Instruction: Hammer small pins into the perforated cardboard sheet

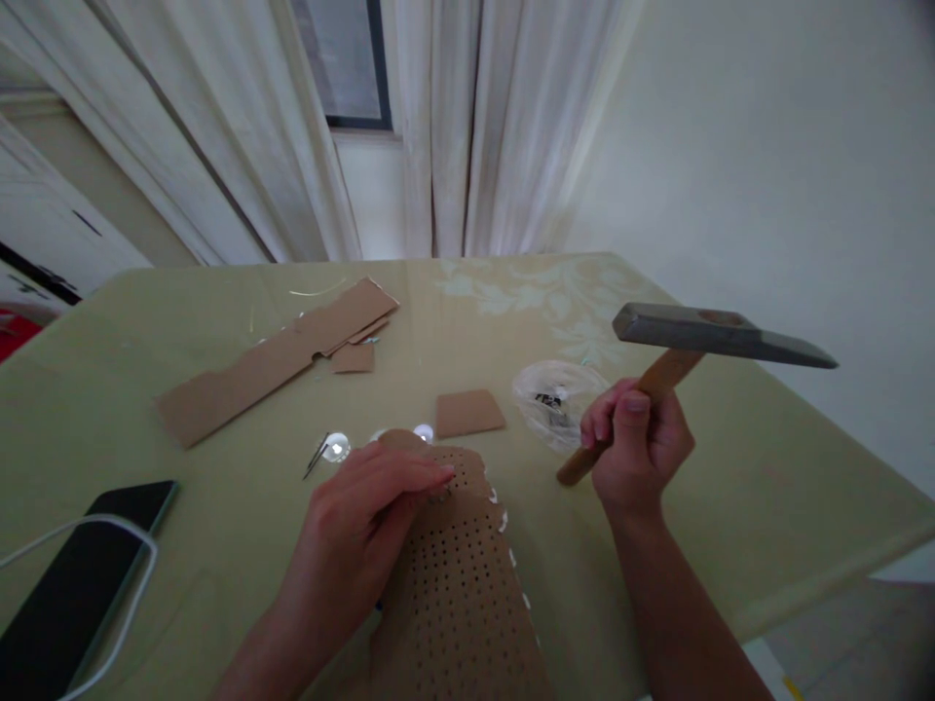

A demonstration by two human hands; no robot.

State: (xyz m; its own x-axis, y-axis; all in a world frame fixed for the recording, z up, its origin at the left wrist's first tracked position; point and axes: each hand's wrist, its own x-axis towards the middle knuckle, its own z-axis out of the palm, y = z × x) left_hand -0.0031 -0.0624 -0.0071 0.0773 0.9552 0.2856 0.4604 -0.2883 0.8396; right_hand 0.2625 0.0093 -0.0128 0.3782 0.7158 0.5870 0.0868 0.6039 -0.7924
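Hammer (720,334) raised in my right hand (637,443), fist tight on wooden handle, clear above table (766,487). Left hand (365,516) flat, pinning perforated cardboard (460,584) at near edge, steadying it.

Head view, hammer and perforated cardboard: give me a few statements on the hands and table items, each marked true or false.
1. The right hand grips a hammer by its wooden handle, head raised above the table. True.
2. The left hand rests flat on the phone. False: it lies on the perforated cardboard piece; the phone lies apart, near the left edge.
3. A white cable loops over the phone. True.
4. The long cardboard strip lies under the hammer head. False: it lies at the table's far left part, away from the hammer.
5. A small cardboard square lies between the perforated piece and a clear plastic bag. True.
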